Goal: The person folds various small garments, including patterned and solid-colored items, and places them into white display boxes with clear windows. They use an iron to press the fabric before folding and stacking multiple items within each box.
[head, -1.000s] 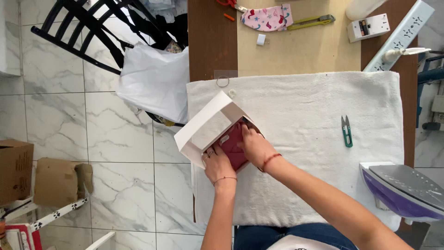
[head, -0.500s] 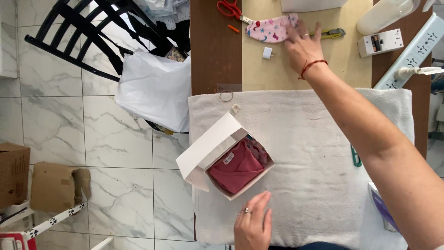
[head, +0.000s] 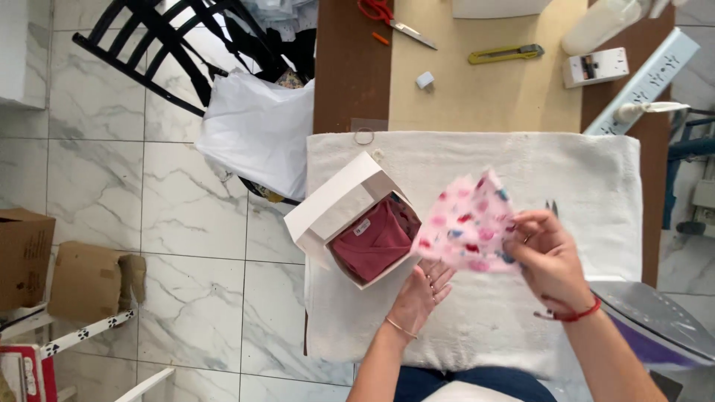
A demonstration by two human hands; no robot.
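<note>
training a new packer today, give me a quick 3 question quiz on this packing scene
1. True or false: the right hand holds the pink patterned cloth over the white towel.
2. What lies inside the open white box? A) scissors B) a folded dark red garment C) a yellow cutter
3. Where does the left hand rest?

Key
1. True.
2. B, the folded dark red garment.
3. On the towel, just beside the box's near corner, fingers spread.

Box (head: 328, 216) on towel (head: 477, 313), folded garment (head: 376, 242) in box, iron (head: 655, 324) right, scissors (head: 387, 18) behind on table (head: 484, 97)
</note>
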